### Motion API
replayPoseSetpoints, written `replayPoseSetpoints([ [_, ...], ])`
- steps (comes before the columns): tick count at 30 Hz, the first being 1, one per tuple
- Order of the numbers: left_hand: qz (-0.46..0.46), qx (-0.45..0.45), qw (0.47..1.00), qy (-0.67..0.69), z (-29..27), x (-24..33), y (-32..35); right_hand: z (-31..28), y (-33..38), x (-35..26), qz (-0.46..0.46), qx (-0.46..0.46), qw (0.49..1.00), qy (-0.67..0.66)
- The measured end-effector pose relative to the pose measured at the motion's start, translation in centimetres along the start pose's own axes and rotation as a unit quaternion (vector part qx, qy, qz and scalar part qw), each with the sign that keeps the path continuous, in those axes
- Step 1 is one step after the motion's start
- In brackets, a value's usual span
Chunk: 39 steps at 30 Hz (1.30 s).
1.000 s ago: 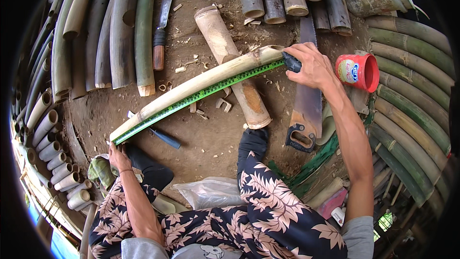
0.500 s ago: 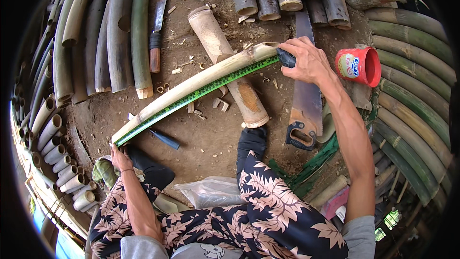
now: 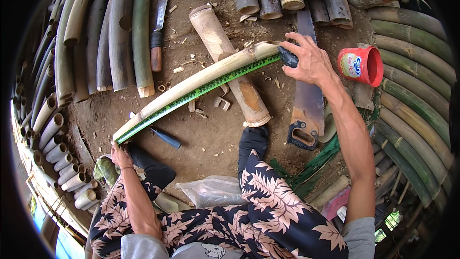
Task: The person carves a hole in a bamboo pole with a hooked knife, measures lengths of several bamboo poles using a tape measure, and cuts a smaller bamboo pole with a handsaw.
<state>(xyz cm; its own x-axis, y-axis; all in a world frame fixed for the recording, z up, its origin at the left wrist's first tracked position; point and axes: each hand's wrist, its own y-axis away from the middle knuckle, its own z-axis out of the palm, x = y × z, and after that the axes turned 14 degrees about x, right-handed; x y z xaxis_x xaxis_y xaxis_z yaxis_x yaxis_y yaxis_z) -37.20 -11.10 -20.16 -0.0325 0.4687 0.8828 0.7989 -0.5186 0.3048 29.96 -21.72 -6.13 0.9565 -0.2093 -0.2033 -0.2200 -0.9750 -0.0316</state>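
A pale bamboo pole [image 3: 191,85] lies slantwise in front of me, resting across a thicker bamboo log [image 3: 247,100]. Along its near side runs the green blade of a tape measure [image 3: 201,90], pulled out from end to end. At the pole's left end, my left hand [image 3: 121,155] pinches the blade's tip against the bamboo. My right hand [image 3: 310,63] grips the black tape case [image 3: 288,57] at the far right end, index finger raised, thumb below.
A handsaw [image 3: 306,100] lies right of the log, beside a red tub [image 3: 359,65]. A long knife [image 3: 159,29] is at the upper left, and a blue-handled tool [image 3: 166,138] lies nearer. Bamboo stacks [image 3: 122,43] line both sides. Wood chips dot the dirt floor.
The index finger of my right hand has lifted off the tape case. The pole, blade and left hand stay in place; the whole view shifts slightly.
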Motion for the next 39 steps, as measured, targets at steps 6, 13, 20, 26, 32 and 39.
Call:
replayPoseSetpoints([
  [6,0.034,0.059,0.997,0.044,0.1,3.2,0.9,-1.8,3.2,-1.9,-0.028,0.050,0.997,-0.053],
  [13,-0.091,-0.353,0.931,0.019,6.0,8.5,19.5,-4.0,17.5,-8.4,0.119,-0.090,0.980,-0.129],
  [20,-0.002,-0.709,0.643,-0.288,7.4,2.3,39.4,0.2,27.0,-12.4,0.344,-0.069,0.876,-0.330],
  [26,0.358,-0.623,0.629,-0.297,7.6,0.7,36.5,2.7,30.8,-11.7,0.372,-0.080,0.913,-0.150],
  [32,0.582,-0.435,0.652,-0.215,16.5,5.5,35.5,2.8,30.4,-10.6,0.250,0.036,0.966,-0.062],
  [39,0.635,-0.434,0.544,-0.334,23.3,5.4,38.8,7.4,28.9,-4.8,0.079,0.092,0.990,0.066],
])
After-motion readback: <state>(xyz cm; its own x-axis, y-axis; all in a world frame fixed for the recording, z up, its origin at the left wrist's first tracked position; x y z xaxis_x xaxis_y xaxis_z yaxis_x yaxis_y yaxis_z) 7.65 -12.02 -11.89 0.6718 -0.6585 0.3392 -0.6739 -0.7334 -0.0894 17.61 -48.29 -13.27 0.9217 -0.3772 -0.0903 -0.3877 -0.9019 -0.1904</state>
